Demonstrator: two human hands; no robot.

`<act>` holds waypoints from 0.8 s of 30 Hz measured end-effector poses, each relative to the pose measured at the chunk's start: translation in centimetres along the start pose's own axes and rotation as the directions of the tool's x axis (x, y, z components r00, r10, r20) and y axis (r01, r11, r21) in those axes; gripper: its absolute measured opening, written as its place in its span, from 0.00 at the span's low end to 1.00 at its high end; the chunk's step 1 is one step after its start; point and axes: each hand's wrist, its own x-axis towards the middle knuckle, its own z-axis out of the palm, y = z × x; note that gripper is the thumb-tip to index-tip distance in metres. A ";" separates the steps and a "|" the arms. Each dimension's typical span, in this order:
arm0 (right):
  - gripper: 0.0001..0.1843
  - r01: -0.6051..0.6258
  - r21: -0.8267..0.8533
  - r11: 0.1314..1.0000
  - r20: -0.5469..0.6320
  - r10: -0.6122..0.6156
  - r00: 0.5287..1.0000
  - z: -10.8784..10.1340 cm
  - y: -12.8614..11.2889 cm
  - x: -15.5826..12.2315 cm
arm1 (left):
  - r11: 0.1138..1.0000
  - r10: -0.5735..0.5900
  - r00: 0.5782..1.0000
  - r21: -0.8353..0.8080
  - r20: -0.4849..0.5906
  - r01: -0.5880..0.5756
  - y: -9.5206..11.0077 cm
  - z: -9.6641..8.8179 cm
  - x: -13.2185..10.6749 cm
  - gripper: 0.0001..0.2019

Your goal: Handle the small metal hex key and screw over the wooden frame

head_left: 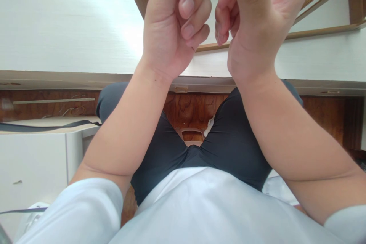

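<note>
- Left hand (pixel 174 23): raised close to cam, fingers curled into a loose fist; nothing visible in it, though the fingertips run out of frame at top.
- Right hand (pixel 251 19): raised just beside the left, not touching, fingers bent in; can't tell if it pinches anything, top edge cuts it off.
- If sthg sits between the fingertips it's prob small, light, a fingertip pinch job; not visible.
- Below: bare forearms, dark blue-grey shorts (pixel 234 141), white cloth shirt (pixel 200 206).
- Beyond: pale white tabletop w/ grey edge (pixel 57 19), brown wood-grain floor (pixel 194 106), white cabinet (pixel 31 160) at the left.
</note>
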 end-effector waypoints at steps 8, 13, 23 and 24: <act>0.25 0.013 -0.027 1.000 0.046 -0.012 0.999 -0.1 0.0 0.1 | 0.997 -0.009 0.997 -0.080 0.073 0.015 0.0 -0.4 0.3 0.24; 0.23 0.036 0.093 0.995 0.099 -0.045 0.994 0.1 0.0 0.0 | 0.998 -0.026 0.996 -0.057 0.087 0.031 0.1 -0.5 0.2 0.23; 0.29 0.054 0.048 0.997 0.095 -0.059 0.994 -0.1 -0.1 -0.2 | 0.999 0.008 1.000 0.041 0.009 -0.008 -0.1 -0.5 0.2 0.23; 0.28 0.044 0.031 0.999 0.106 -0.047 0.993 -0.2 -0.1 -0.3 | 0.999 0.007 1.000 0.043 0.005 -0.007 0.0 -0.4 0.2 0.24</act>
